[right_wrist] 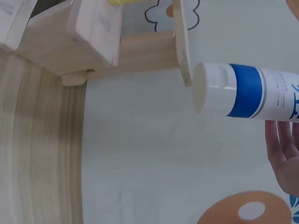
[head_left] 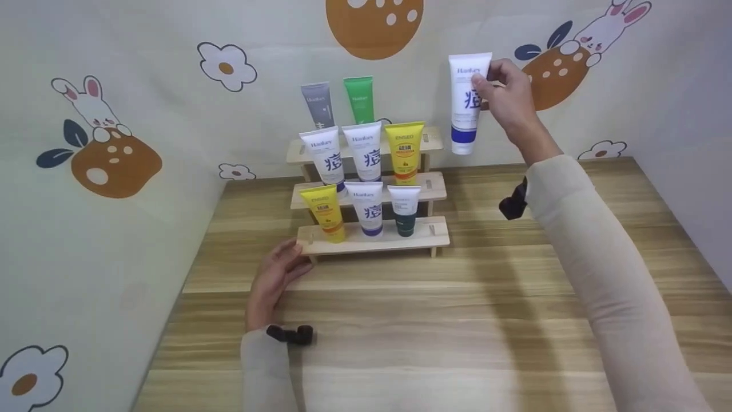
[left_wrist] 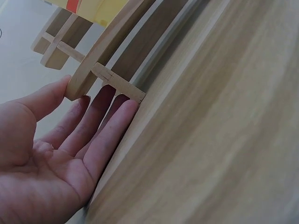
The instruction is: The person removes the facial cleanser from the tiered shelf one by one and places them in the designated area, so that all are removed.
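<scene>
Right hand (head_left: 513,98) pinching a smooth, flat-ended tube (head_left: 462,109), upper right
Below centre-left, left hand (head_left: 276,276) is gripping a tiered rack (head_left: 424,239) (pale wood).

Behind your right hand (head_left: 509,94), a pale backdrop (head_left: 274,23) bears a printed rabbit (head_left: 600,43) on a spotted brown fruit (head_left: 555,80). To that hand's right you have a plain pale side wall (head_left: 686,86). Left of your left hand (head_left: 274,274), a patterned wall (head_left: 171,240) shows a white flower (head_left: 34,375). Below both hands lies a wood-grain surface (head_left: 372,309); nearer you than your right hand, a soft shadow (head_left: 514,297) streaks it.
</scene>
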A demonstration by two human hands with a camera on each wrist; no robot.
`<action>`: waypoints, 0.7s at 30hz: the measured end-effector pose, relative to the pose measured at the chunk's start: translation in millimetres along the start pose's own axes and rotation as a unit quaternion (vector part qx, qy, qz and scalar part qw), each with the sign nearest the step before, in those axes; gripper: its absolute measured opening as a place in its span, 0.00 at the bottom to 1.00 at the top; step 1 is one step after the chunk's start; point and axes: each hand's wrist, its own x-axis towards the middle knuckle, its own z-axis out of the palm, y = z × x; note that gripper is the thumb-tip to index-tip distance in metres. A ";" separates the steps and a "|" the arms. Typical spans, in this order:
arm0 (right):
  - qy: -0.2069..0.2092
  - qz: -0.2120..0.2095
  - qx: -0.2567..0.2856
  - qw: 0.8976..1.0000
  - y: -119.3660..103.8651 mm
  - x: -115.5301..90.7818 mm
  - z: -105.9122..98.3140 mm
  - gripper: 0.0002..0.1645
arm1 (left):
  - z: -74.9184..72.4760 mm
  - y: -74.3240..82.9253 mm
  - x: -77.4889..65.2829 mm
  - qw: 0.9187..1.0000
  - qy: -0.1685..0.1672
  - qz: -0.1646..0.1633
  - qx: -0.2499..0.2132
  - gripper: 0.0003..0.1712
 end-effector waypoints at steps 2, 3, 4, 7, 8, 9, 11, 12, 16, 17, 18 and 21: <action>0.001 0.002 -0.003 1.000 5.5 -0.8 -5.4 0.24 | -0.2 0.6 -0.1 1.000 0.002 -0.006 0.001 0.33; 0.001 0.003 -0.005 1.000 8.5 -1.3 -7.9 0.25 | -0.4 0.5 0.1 1.000 0.003 -0.007 0.000 0.33; 0.001 0.004 -0.005 1.000 11.6 -1.8 -10.3 0.26 | -0.3 0.7 -0.2 1.000 0.005 -0.009 0.001 0.33; 0.000 0.009 -0.005 1.000 21.5 -2.7 -16.6 0.26 | -0.7 0.0 0.0 1.000 0.010 -0.011 0.001 0.32; -0.002 0.011 -0.004 1.000 25.1 -2.6 -18.2 0.26 | -1.0 -0.4 -0.1 1.000 0.011 -0.010 0.001 0.32; -0.003 0.013 -0.004 1.000 28.8 -2.6 -19.9 0.26 | -1.1 -0.7 -0.2 1.000 0.010 -0.009 0.002 0.33; -0.001 0.019 -0.003 1.000 36.4 -2.3 -23.7 0.26 | -1.1 -1.4 -0.2 1.000 0.009 -0.008 0.000 0.34; 0.000 0.024 -0.002 1.000 40.5 -2.2 -25.8 0.26 | -0.8 -1.6 -0.4 1.000 0.008 -0.008 -0.001 0.34; 0.011 0.040 0.012 0.999 57.3 -1.5 -33.6 0.27 | -0.3 -1.5 -0.9 1.000 0.007 -0.012 -0.005 0.35; 0.013 0.043 0.016 0.999 61.5 -1.4 -35.3 0.27 | -0.2 -1.0 -1.2 1.000 0.007 -0.013 -0.006 0.35; 0.015 0.046 0.021 0.999 65.4 -1.4 -36.9 0.27 | -0.3 -0.7 -1.2 1.000 0.007 -0.013 -0.005 0.34; 0.021 0.047 0.024 0.998 76.5 -1.6 -40.4 0.27 | -0.8 0.5 -0.9 1.000 0.004 -0.008 -0.010 0.33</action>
